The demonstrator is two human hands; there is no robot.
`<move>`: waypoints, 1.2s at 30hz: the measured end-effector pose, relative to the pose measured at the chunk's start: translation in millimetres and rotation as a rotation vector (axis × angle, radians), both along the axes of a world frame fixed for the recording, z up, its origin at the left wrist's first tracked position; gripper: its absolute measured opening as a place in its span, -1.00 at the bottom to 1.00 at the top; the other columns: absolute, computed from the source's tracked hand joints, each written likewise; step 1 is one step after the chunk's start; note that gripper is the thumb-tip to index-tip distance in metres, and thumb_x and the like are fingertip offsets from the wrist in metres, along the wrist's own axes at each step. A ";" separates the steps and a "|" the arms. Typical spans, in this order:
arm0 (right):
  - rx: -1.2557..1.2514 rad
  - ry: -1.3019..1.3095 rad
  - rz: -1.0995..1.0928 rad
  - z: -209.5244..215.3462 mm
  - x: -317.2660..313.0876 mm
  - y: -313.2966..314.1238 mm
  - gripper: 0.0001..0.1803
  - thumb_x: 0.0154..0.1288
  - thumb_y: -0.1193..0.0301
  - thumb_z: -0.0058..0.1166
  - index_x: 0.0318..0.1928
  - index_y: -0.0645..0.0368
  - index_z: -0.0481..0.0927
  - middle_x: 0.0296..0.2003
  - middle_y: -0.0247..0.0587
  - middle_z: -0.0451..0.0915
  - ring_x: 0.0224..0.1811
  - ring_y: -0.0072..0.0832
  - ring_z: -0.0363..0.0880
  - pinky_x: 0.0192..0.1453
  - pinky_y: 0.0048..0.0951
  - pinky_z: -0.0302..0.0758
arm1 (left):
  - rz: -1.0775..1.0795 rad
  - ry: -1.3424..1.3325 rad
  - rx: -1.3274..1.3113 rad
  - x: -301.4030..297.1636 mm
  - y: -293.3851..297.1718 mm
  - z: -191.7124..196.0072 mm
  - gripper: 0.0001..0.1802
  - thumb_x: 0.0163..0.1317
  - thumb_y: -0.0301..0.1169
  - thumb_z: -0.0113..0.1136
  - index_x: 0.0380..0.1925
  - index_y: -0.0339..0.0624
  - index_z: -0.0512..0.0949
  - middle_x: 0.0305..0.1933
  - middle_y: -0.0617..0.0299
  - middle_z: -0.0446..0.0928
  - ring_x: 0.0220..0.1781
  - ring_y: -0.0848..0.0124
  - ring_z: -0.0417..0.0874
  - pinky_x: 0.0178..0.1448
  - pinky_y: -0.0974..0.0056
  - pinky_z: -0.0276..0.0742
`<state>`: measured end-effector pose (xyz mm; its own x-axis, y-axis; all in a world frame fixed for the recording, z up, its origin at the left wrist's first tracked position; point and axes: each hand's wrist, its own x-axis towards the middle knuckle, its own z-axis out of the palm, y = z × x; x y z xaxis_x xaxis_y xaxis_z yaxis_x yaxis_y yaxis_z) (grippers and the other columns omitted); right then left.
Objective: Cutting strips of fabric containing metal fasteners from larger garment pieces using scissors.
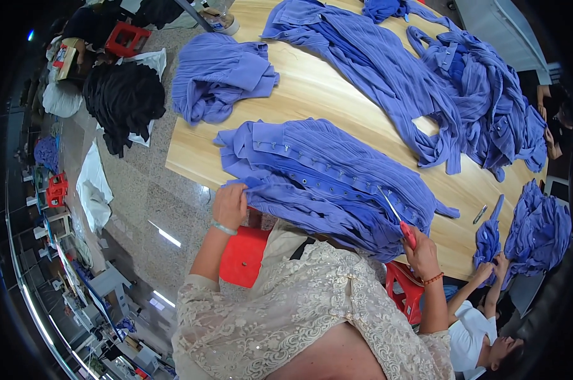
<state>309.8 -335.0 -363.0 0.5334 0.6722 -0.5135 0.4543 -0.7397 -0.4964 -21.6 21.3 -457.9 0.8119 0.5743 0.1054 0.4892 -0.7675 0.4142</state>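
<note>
One hand, your left hand [230, 206], pinches the blue ribbed button-front garment [327, 166] on the wood-grain table [188, 153], while your right hand [423, 254] grips the red-handled pointed tool [408, 235]; keep cloth taut and the tip shallow, as snags seem likely.

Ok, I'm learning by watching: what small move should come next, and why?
Perhaps bring the red-handled tool to the small fasteners: the right hand holds its tip near their row, while the left hand grips the nearest blue garment at its edge.
</note>
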 end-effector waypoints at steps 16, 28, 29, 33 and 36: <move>0.012 -0.024 0.028 -13.5 -9.0 -9.2 -0.66 0.24 0.45 0.13 0.05 0.08 0.53 -0.26 0.07 0.60 -0.19 0.08 0.59 -0.12 -0.10 0.51 | 0.618 -0.447 -0.751 44.3 35.5 -77.5 -0.73 0.14 -0.43 0.38 -0.24 -0.27 0.50 -0.48 0.33 0.47 -0.55 0.61 0.38 -0.47 0.44 0.32; 0.026 -0.032 0.056 -5.6 -17.9 3.3 -0.59 0.18 0.49 0.14 0.08 0.07 0.53 -0.27 0.05 0.62 -0.18 0.02 0.61 -0.09 -0.11 0.51 | 0.592 -0.238 -0.716 98.3 67.4 -63.7 -0.65 0.18 -0.32 0.38 -0.13 -0.29 0.57 -0.60 0.33 0.47 -0.67 0.58 0.45 -0.64 0.40 0.43; 0.028 -0.032 0.065 -2.7 -19.4 5.6 -0.58 0.17 0.50 0.14 0.09 0.07 0.53 -0.26 0.05 0.62 -0.18 0.01 0.61 -0.09 -0.11 0.51 | 0.583 -0.234 -0.721 102.1 65.7 -58.2 -0.65 0.18 -0.32 0.38 -0.13 -0.29 0.57 -0.60 0.33 0.47 -0.67 0.58 0.45 -0.64 0.40 0.43; 0.037 0.010 0.069 -4.8 -25.8 6.7 -0.58 0.17 0.50 0.14 0.09 0.06 0.53 -0.22 0.05 0.62 -0.16 0.00 0.61 -0.09 -0.11 0.52 | 0.539 -0.426 -0.755 106.9 52.8 -22.1 -0.82 0.27 -0.43 0.28 -0.17 -0.27 0.61 -0.57 0.38 0.48 -0.64 0.67 0.43 -0.65 0.48 0.42; 0.099 0.058 0.158 -4.3 -34.8 16.0 -0.57 0.16 0.47 0.16 0.10 0.03 0.55 -0.16 -0.03 0.64 -0.12 -0.02 0.61 -0.07 -0.14 0.54 | 0.474 -0.547 -0.812 116.3 45.1 16.2 -0.84 0.31 -0.44 0.25 -0.16 -0.25 0.59 -0.49 0.39 0.51 -0.58 0.69 0.46 -0.63 0.51 0.45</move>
<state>275.0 -319.0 -367.4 0.3885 0.7941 -0.4674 0.5296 -0.6075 -0.5920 94.7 66.4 -441.7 0.4476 0.8785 -0.1670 0.2584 0.0517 0.9646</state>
